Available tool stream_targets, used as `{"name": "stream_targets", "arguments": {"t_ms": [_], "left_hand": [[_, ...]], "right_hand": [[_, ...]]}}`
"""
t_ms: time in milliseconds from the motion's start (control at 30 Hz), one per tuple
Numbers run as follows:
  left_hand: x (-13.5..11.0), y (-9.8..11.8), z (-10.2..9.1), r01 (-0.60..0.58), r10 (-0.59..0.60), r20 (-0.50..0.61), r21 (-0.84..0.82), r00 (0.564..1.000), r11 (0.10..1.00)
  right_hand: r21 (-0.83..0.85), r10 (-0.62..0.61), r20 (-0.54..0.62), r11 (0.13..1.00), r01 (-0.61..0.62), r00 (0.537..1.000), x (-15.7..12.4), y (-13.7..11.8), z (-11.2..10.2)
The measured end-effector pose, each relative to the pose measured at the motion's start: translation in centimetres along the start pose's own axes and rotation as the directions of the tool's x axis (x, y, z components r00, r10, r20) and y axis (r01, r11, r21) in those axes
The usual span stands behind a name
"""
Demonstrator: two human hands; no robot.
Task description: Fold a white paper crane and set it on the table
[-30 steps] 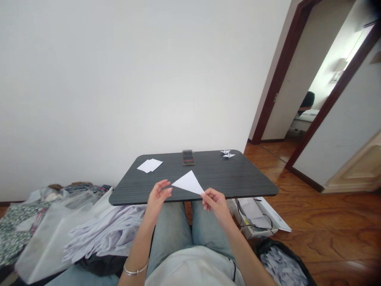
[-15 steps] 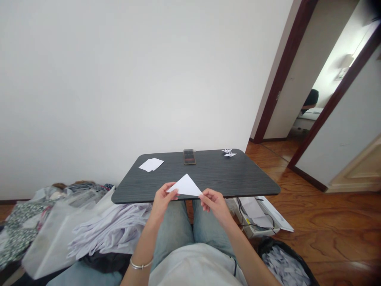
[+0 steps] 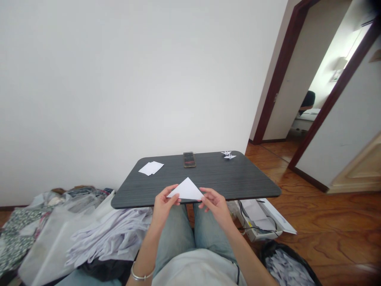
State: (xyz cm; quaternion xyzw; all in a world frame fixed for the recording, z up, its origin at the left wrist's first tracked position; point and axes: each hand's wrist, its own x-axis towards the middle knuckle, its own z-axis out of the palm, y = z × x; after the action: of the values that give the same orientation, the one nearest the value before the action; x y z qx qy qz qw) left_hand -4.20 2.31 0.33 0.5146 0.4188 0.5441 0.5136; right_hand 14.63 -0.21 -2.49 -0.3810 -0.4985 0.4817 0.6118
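A white sheet of paper folded into a triangle [image 3: 187,189] is held at the near edge of the dark table [image 3: 166,180], its peak pointing away from me. My left hand [image 3: 166,200] pinches the left corner, thumb on top and fingers behind. At the right corner, my right hand [image 3: 213,201] grips the paper between thumb and fingers. Several white paper sheets [image 3: 151,168] lie at the table's back left. Two folded paper cranes [image 3: 229,156] sit at the back right.
A dark, flat rectangular object [image 3: 189,159] lies at the table's back middle, near the wall. Piled clothes [image 3: 110,234] are at the left. Below right are a white box with papers and cables [image 3: 258,222] and a black bag of paper scraps [image 3: 287,266].
The right hand's fingers have spread and shifted behind the paper's right side. The triangle's lower edge has levelled, with a slight gap showing between its layers. The view has tilted slightly.
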Motion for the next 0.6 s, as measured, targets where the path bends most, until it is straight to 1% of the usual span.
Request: {"name": "stream_targets", "arguments": {"t_ms": [200,400,600], "left_hand": [[-0.05,-0.21,0.06,-0.002,0.001,-0.019,-0.023,1.0,1.0],[-0.16,-0.13,0.35,0.032,-0.035,-0.041,-0.063,0.999,0.997],[-0.3,-0.03,0.48,0.006,-0.01,-0.064,-0.062,0.998,0.998]], "right_hand": [[-0.084,-0.079,-0.044,0.994,0.075,0.996,-0.1,0.28,0.02],[-0.11,-0.067,-0.082,0.992,0.058,0.994,0.08,0.59,-0.17],[-0.12,-0.08,-0.11,0.991,0.067,0.991,0.17,0.71,-0.22]]}}
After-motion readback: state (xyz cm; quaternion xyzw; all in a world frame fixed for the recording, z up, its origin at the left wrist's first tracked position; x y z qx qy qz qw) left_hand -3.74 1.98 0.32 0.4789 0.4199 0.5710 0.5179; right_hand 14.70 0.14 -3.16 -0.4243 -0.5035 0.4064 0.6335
